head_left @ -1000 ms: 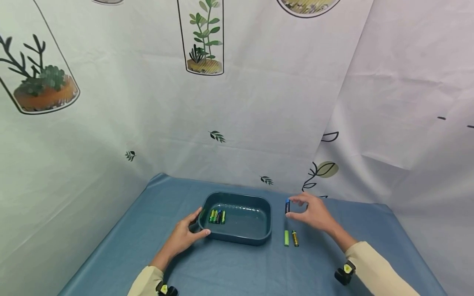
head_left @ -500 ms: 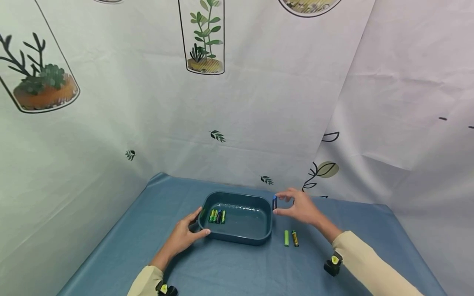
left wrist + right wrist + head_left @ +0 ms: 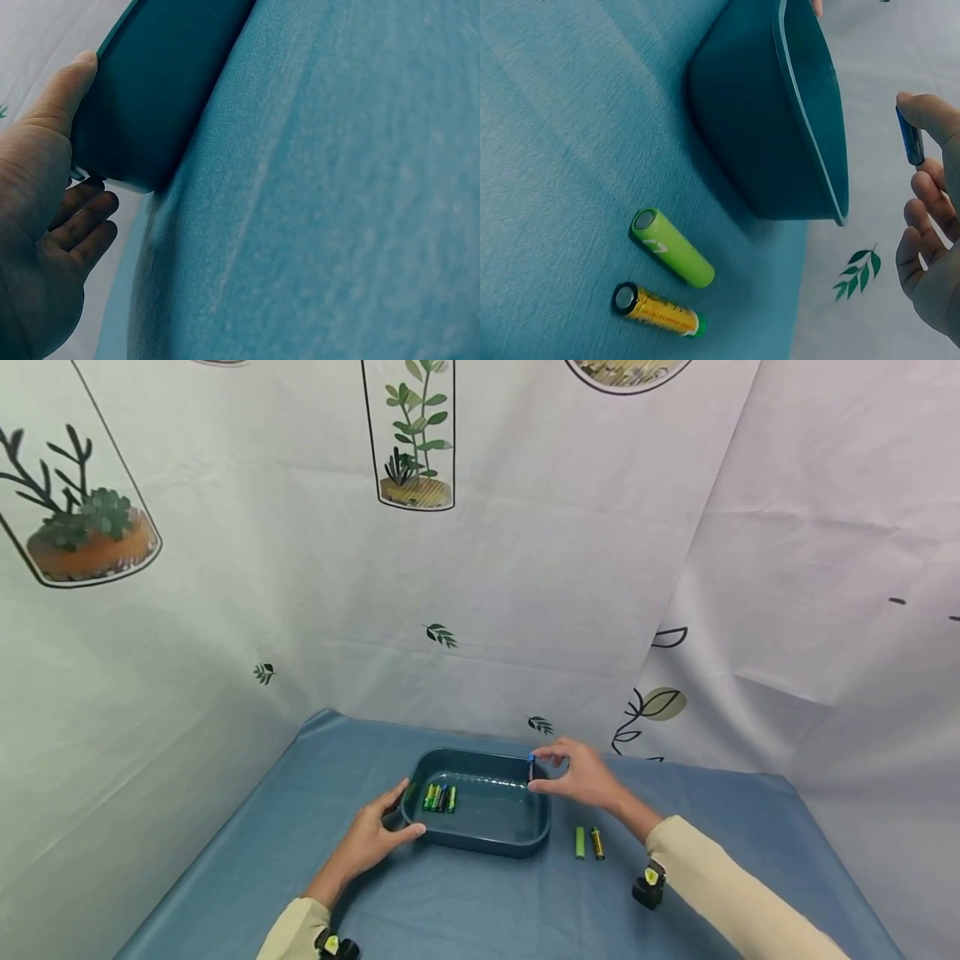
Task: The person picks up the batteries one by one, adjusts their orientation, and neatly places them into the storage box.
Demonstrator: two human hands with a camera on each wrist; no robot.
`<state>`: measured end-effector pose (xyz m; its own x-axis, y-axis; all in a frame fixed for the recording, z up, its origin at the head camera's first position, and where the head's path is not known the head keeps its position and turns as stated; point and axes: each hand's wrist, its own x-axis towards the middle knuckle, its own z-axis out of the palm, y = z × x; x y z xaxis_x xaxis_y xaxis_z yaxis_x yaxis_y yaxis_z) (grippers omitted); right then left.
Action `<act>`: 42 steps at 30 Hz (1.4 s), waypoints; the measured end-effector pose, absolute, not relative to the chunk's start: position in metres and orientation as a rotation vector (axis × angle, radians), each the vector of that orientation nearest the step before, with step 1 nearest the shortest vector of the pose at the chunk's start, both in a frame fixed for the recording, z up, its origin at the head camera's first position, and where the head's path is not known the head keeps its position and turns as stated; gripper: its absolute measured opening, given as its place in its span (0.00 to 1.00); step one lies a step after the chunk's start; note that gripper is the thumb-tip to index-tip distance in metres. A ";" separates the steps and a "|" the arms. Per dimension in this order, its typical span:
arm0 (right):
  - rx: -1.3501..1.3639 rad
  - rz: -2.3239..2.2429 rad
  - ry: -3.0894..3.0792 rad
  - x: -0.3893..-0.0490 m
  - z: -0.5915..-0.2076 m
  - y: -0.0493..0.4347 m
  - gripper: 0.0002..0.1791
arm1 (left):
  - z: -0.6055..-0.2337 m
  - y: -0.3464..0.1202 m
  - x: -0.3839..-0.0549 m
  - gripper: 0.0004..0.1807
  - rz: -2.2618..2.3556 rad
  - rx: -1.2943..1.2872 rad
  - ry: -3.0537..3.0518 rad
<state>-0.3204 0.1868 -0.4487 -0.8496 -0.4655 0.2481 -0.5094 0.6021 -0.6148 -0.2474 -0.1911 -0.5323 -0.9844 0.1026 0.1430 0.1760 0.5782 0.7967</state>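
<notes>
In the head view, my right hand [image 3: 583, 774] pinches a dark blue battery [image 3: 531, 768] by its ends, over the right end of a dark teal rectangular dish [image 3: 483, 842]. The right wrist view shows that battery [image 3: 910, 138] between thumb and fingertip. My left hand [image 3: 365, 842] holds the dish's left end, its thumb at the near corner. In the left wrist view the thumb lies against the dish wall [image 3: 150, 90], and the index finger is mostly hidden. Several batteries [image 3: 439, 798] lie side by side in the left part of the dish.
On the blue cloth [image 3: 480, 910], right of the dish, lie a plain green battery [image 3: 580, 843] and a yellow-and-black battery [image 3: 597, 843]. A pale printed curtain [image 3: 495, 585] hangs behind the table. Each wrist carries a small black camera [image 3: 648, 887].
My right hand has moved left with the dark blue battery, from beside the dish to over its right end. The left hand and the dish have stayed put.
</notes>
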 end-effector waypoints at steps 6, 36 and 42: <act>0.834 1.122 -2.777 -0.325 -0.447 0.176 0.31 | -0.533 -0.192 -0.248 0.51 -1.388 -0.255 -2.710; 0.885 1.167 -2.758 -0.346 -0.462 0.134 0.28 | -0.533 -0.192 -0.248 0.51 -1.395 -0.248 -2.719; 0.870 1.192 -2.776 -0.347 -0.464 0.125 0.28 | -0.532 -0.191 -0.249 0.50 -1.422 -0.223 -2.721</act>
<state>-0.3469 0.1249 -0.4643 -0.8469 -0.4896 0.2074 -0.4875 0.5594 -0.6704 -0.2485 -0.1913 -0.5321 -0.9875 0.0988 0.1230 0.1574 0.5633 0.8111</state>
